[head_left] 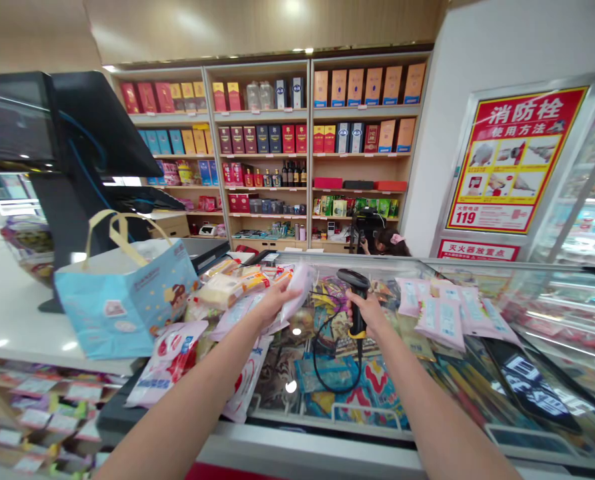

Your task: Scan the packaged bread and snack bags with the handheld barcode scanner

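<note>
My left hand [276,299] grips a pale lavender snack packet [299,287], raised over a pile of packaged food. In my right hand [366,312] is a black and yellow barcode scanner [356,290], its head tipped toward the left and its cable [317,363] looping below. Beneath my left wrist lie more pale packets, among them a white and red bag [170,360] and bread packs [230,288]. Several lavender packets [440,320] lie on the glass top to the right of my right hand. The print on the held packet is too blurred to read.
A blue shopping bag [122,293] with cream handles stands at left, by a black checkout monitor [90,127]. Under both hands is a glass-topped case [327,413] holding colourful packages. Behind it, a person's head [392,241] shows before shelves [262,157] of boxed goods.
</note>
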`<state>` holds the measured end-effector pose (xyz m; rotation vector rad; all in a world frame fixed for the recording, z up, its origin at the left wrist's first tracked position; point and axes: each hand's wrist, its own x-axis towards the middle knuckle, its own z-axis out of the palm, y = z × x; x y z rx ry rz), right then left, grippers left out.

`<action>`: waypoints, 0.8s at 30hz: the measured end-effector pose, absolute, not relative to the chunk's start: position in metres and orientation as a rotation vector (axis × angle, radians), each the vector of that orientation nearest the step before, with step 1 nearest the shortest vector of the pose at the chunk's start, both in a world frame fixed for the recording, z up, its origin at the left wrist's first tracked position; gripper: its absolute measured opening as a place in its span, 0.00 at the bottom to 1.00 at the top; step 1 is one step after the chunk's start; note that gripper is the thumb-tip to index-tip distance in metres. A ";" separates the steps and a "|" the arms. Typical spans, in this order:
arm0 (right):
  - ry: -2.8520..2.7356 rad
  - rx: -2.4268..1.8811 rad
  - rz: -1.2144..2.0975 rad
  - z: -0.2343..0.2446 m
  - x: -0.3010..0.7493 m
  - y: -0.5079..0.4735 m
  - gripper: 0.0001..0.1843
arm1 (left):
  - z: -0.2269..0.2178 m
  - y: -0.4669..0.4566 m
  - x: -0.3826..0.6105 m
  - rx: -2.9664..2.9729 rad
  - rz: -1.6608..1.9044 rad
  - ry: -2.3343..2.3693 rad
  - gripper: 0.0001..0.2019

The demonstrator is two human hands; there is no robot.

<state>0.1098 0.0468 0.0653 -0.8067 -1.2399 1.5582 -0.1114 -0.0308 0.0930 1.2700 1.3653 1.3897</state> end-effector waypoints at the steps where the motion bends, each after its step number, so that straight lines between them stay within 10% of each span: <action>1: -1.222 -0.802 1.561 0.065 0.111 0.047 0.18 | 0.097 -0.023 -0.111 1.103 1.458 1.219 0.24; 8: -1.221 -0.779 1.544 0.065 0.118 0.047 0.21 | 0.090 0.025 -0.093 0.743 1.536 0.781 0.34; 24: -1.447 -0.725 1.592 0.062 0.110 0.030 0.17 | 0.024 0.057 -0.082 0.954 1.884 1.207 0.23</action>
